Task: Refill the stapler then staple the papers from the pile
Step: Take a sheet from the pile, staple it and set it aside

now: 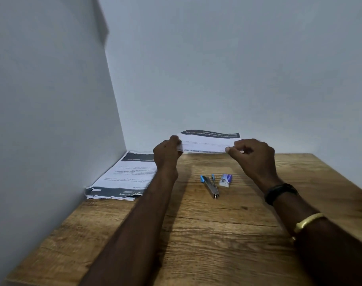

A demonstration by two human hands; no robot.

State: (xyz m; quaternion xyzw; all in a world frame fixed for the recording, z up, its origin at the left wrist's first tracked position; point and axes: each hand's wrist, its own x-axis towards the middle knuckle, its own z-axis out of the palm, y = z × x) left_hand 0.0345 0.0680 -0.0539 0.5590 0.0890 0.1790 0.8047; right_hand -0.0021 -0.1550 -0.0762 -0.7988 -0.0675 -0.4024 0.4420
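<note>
A thin set of printed papers [206,142] is held up off the wooden table [206,234], nearly flat and edge-on to me. My left hand [167,153] pinches its left end and my right hand [254,155] pinches its right end. Below them on the table lies a metal stapler [211,185] with blue tips, its two arms spread apart in a V. A small white and purple staple box [225,180] rests just right of it. The pile of papers [124,176] with dark header bands lies at the left, against the wall.
Pale walls [52,100] close in the table on the left and at the back. The table's right edge runs diagonally at the far right. A black band and a gold bangle circle my right wrist.
</note>
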